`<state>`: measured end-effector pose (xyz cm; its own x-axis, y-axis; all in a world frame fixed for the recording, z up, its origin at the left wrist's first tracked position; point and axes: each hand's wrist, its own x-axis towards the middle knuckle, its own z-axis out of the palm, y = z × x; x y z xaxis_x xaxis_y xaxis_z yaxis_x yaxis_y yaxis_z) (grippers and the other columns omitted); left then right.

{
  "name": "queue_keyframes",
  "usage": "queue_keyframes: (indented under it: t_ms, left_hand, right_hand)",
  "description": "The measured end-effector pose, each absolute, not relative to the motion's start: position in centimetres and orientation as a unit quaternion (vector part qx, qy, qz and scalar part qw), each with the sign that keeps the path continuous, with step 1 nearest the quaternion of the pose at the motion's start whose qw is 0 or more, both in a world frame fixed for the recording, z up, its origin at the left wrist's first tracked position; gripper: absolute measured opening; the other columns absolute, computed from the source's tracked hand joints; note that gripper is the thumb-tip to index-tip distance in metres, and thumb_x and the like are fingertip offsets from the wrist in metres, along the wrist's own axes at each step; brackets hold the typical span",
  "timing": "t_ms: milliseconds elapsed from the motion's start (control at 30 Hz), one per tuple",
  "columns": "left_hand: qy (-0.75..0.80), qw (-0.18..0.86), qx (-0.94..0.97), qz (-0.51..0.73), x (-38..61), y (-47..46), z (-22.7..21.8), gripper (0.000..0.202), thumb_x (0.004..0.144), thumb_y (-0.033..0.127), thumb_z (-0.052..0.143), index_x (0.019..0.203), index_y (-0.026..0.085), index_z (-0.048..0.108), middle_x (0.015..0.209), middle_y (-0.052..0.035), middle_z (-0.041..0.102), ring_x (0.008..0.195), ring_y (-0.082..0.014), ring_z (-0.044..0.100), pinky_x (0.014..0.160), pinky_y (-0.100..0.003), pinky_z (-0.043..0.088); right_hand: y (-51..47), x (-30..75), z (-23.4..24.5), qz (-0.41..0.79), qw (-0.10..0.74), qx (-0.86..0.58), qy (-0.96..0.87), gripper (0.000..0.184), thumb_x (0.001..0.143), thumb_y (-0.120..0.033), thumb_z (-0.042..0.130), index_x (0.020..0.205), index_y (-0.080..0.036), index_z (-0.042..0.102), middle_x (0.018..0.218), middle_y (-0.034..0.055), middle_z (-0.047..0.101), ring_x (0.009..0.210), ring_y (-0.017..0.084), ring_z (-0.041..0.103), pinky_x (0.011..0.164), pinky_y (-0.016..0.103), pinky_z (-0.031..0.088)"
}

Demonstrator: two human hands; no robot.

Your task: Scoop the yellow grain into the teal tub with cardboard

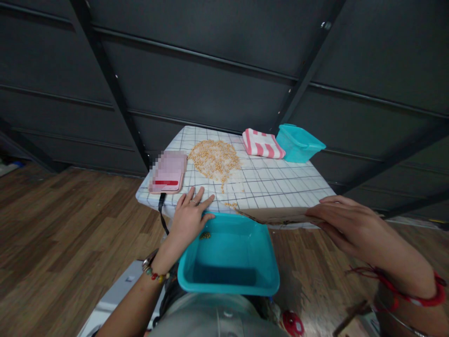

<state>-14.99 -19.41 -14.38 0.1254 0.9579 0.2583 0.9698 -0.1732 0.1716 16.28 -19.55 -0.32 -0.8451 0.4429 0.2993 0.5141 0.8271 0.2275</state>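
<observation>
Mixed pile of yellow beans and white grains (214, 158): heaped toward the back left of a checked tablecloth (277, 180), with a thin tail of loose pieces toward the near edge. White grains look like rice; too small to be certain. A few stray yellow beans (230, 205) lie at that edge, just beside the tip of a brown cardboard strip (280, 216).

Right hand (354, 224): fingers closed on the strip's far end, its length along the table edge. Left hand (191, 216): palm down at the edge, fingers spread, gripping nothing, thumb over the rim of a turquoise tub (224, 248). Tub sits below the edge, in front of the person; a few beans (205, 235) in its far left corner.

Step, as I judge it: beans being drawn off the cloth into the tub, barely begun. A next stroke would call for the strip's edge flat on the cloth and the tub close under, lest strays drop to the floor.

Outward: pink phone (170, 171) left of the pile, black cord (162, 210) below it; folded striped towel (263, 143) and second turquoise tub (298, 142), back right. Dark panelled wall (210, 79) behind; wood-plank floor (84, 224).
</observation>
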Motion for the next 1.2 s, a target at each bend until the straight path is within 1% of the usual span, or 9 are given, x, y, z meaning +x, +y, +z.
queue_keyframes:
  t_ms: [133, 400, 500, 633, 900, 1033, 1200]
  left_hand:
    - [-0.641, 0.022, -0.75, -0.161, -15.0, -19.4, -14.5, 0.045, 0.081, 0.037, 0.06, 0.125, 0.031, 0.054, 0.138, -0.0101, 0.05, 0.131, -0.0353, 0.039, 0.101, -0.055, 0.039]
    - [-0.642, 0.016, -0.752, -0.15, -15.0, -19.6, -14.1, 0.045, 0.081, 0.037, 0.058, 0.126, 0.03, 0.054, 0.14, -0.011, 0.048, 0.131, -0.0354, 0.039, 0.101, -0.054, 0.038]
    - [-0.641, 0.02, -0.751, -0.154, -14.9, -19.7, -14.1, 0.045, 0.081, 0.036, 0.058, 0.126, 0.031, 0.054, 0.14, -0.0107, 0.048, 0.131, -0.0354, 0.039, 0.101, -0.054, 0.038]
    - [-0.642, 0.017, -0.752, -0.149, -14.9, -19.7, -14.1, 0.046, 0.082, 0.037, 0.058, 0.127, 0.031, 0.053, 0.14, -0.0106, 0.048, 0.131, -0.0355, 0.039, 0.101, -0.054, 0.038]
    - [-0.642, 0.018, -0.752, -0.147, -14.9, -19.7, -14.0, 0.046, 0.082, 0.036, 0.058, 0.127, 0.031, 0.053, 0.14, -0.0101, 0.048, 0.132, -0.0358, 0.038, 0.101, -0.055, 0.038]
    - [-0.642, 0.017, -0.751, -0.153, -14.9, -19.7, -14.1, 0.046, 0.081, 0.035, 0.058, 0.127, 0.031, 0.053, 0.14, -0.0098, 0.049, 0.132, -0.0355, 0.038, 0.101, -0.055, 0.038]
    - [-0.64, 0.022, -0.75, -0.164, -15.0, -19.6, -14.4, 0.045, 0.081, 0.036, 0.058, 0.126, 0.032, 0.053, 0.139, -0.0094, 0.05, 0.131, -0.035, 0.04, 0.101, -0.054, 0.038]
  right_hand:
    - [-19.7, 16.1, 0.0, -0.156, 0.127, -0.237, -0.951, 0.021, 0.092, -0.014, 0.036, 0.09, -0.015, 0.058, 0.075, 0.0069, 0.067, 0.07, 0.018, 0.062, 0.07, 0.03, 0.049]
    - [-18.8, 16.4, -0.7, -0.21, 0.131, -0.264, -0.932, 0.021, 0.089, -0.011, 0.039, 0.085, -0.015, 0.059, 0.073, 0.0073, 0.068, 0.069, 0.02, 0.062, 0.067, 0.031, 0.049]
    - [-18.7, 16.3, -0.8, -0.203, 0.124, -0.266, -0.934, 0.021, 0.088, -0.011, 0.039, 0.085, -0.014, 0.06, 0.073, 0.0075, 0.068, 0.069, 0.02, 0.061, 0.066, 0.031, 0.049]
    - [-18.8, 16.2, -0.7, -0.199, 0.124, -0.258, -0.937, 0.022, 0.088, -0.011, 0.039, 0.086, -0.014, 0.061, 0.075, 0.0085, 0.068, 0.071, 0.02, 0.062, 0.068, 0.031, 0.049]
    - [-18.7, 15.5, -0.4, -0.195, 0.111, -0.262, -0.939, 0.025, 0.085, -0.007, 0.037, 0.081, -0.015, 0.06, 0.072, 0.0064, 0.068, 0.064, 0.019, 0.062, 0.066, 0.033, 0.051]
    - [-18.9, 15.5, -0.3, -0.186, 0.117, -0.259, -0.94, 0.025, 0.086, -0.01, 0.036, 0.085, -0.016, 0.061, 0.074, 0.0066, 0.068, 0.068, 0.02, 0.063, 0.065, 0.034, 0.051]
    - [-19.1, 16.2, -0.5, -0.167, 0.123, -0.271, -0.94, 0.02, 0.089, -0.012, 0.04, 0.089, -0.019, 0.059, 0.076, 0.0038, 0.068, 0.071, 0.019, 0.063, 0.07, 0.034, 0.052]
